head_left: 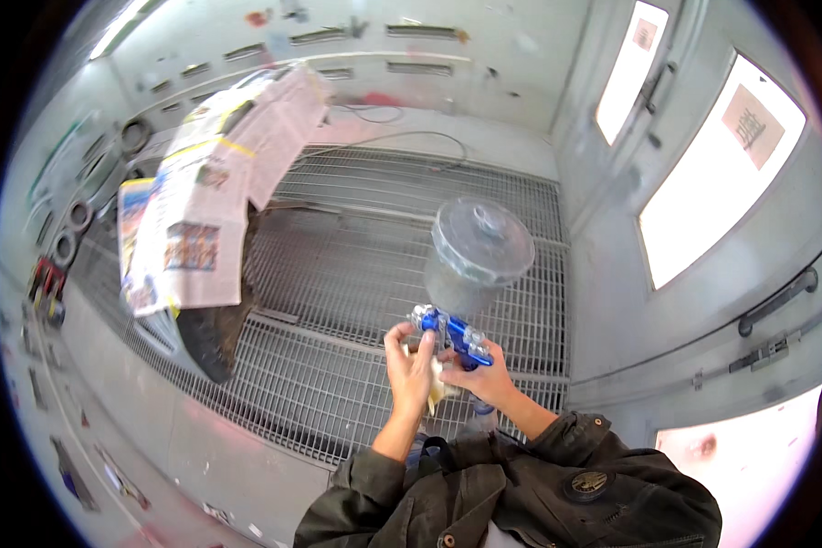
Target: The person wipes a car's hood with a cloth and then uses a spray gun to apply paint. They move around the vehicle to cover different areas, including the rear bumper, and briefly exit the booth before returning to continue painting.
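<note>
I hold a blue spray gun (457, 336) with a clear lidded plastic cup (477, 251) on top, in front of my chest. My right hand (489, 379) is closed around the gun's handle from below. My left hand (409, 363) presses a pale cloth (437, 388) against the gun's front end, fingers touching the blue body. Both forearms come up from dark olive jacket sleeves.
A metal floor grate (374, 256) lies below. A car body part masked with newspaper and yellow tape (215, 183) stands at the left. Tape rolls (73, 228) hang on the left wall. A hose (402, 137) lies at the back. Bright windows and a door (721, 173) are on the right.
</note>
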{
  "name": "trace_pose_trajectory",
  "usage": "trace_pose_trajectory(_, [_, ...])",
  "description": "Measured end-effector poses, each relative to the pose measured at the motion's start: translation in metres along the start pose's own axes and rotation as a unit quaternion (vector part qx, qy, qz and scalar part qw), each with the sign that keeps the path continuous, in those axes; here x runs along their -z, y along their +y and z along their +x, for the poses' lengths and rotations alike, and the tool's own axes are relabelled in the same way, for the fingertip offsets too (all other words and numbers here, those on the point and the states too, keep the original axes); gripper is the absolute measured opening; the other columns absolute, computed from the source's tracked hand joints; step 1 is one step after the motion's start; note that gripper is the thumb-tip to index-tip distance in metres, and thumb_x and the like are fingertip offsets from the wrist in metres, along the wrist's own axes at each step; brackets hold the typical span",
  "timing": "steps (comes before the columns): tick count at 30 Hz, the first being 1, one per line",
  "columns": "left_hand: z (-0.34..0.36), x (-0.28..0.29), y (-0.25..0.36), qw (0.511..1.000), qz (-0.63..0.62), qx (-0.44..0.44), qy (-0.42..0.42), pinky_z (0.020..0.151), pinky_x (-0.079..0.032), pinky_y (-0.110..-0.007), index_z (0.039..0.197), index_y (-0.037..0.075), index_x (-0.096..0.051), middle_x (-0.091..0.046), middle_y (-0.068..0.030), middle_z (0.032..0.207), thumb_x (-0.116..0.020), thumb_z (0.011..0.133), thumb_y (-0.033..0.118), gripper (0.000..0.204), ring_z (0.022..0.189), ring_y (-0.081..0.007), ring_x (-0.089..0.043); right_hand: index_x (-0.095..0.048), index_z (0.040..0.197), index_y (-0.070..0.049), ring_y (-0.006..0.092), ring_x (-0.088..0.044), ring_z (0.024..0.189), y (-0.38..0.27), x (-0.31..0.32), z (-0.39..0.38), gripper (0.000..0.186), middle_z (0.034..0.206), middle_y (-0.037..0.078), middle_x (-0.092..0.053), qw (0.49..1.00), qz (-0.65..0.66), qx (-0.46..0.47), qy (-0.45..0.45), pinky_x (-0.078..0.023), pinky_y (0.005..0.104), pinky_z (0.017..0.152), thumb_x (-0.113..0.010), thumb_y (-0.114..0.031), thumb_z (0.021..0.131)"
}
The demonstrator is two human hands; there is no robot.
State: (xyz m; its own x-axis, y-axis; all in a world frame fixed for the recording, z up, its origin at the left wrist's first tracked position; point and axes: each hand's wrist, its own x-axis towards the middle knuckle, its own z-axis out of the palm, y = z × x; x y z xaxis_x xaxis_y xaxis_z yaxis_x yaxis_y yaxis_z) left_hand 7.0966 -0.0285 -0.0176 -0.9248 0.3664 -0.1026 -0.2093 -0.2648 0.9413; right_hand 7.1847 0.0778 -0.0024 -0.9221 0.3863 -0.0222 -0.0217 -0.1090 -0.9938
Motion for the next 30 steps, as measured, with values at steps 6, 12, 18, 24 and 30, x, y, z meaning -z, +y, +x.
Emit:
trace_pose_trajectory(6, [0.132, -0.024, 0.007, 0.986, -0.083, 0.105, -0.096, 0.082, -0.054, -0.032, 0.134, 0.003, -0.036, -0.047, -0.0124, 0.125, -0.069, 0.087, 0.005, 0.057, 0.098, -0.0199, -0.06, -0.061, 0.101, -0.004, 0.0044, -0.057, 0.076, 0.004, 0.017, 0.112, 0.031, 0.086, -0.003, -0.061, 0.986, 0.028, -0.055, 0.153, -0.048, 0.0207, 0.068, -0.078, -0.004, 0.075])
trace_pose_trajectory(12, [0.27, -0.017, -0.012, 0.943, -0.084, 0.264, -0.182, 0.084, -0.053, -0.032, 0.115, -0.001, -0.06, -0.069, -0.0096, 0.105, -0.07, 0.085, 0.003, 0.032, 0.095, -0.017, -0.066, -0.063, 0.095, -0.003, 0.0041, -0.058, 0.073, 0.017, 0.059, 0.253, 0.023, 0.085, -0.003, -0.063, 0.976, 0.055, -0.057, 0.202, -0.048, 0.0203, 0.068, -0.077, -0.004, 0.077])
trace_pose_trajectory(18, [0.426, -0.041, -0.013, 0.964, 0.066, 0.191, -0.175, 0.076, -0.051, -0.026, 0.106, -0.002, -0.066, -0.069, -0.0047, 0.096, -0.069, 0.086, 0.004, 0.021, 0.087, -0.0106, -0.063, -0.063, 0.092, -0.002, 0.0041, -0.058, 0.068, 0.029, 0.112, 0.414, 0.016, 0.079, -0.003, -0.063, 0.975, 0.02, -0.041, 0.217, -0.049, 0.0214, 0.063, -0.073, -0.002, 0.08])
trace_pose_trajectory(24, [0.587, -0.033, -0.01, 0.977, 0.131, 0.147, -0.084, 0.069, -0.048, -0.023, 0.091, 0.0, -0.064, -0.063, -0.0008, 0.082, -0.049, 0.088, 0.003, 0.015, 0.075, -0.0083, -0.058, -0.063, 0.07, -0.003, 0.0069, -0.056, 0.054, 0.002, 0.184, 0.559, 0.017, 0.062, 0.0, -0.061, 0.971, -0.039, -0.021, 0.234, -0.042, 0.0229, 0.049, -0.069, -0.009, 0.085])
trace_pose_trajectory(30, [0.769, -0.089, -0.098, 0.976, 0.097, 0.196, 0.008, 0.049, -0.038, -0.023, 0.069, 0.004, -0.059, -0.057, -0.006, 0.062, -0.044, 0.092, 0.035, 0.041, 0.052, -0.0119, -0.051, -0.061, 0.065, -0.004, 0.0064, -0.054, 0.051, 0.007, 0.296, 0.679, 0.022, 0.057, 0.0, -0.059, 0.925, -0.093, -0.061, 0.364, -0.04, 0.0229, 0.047, -0.068, -0.009, 0.085])
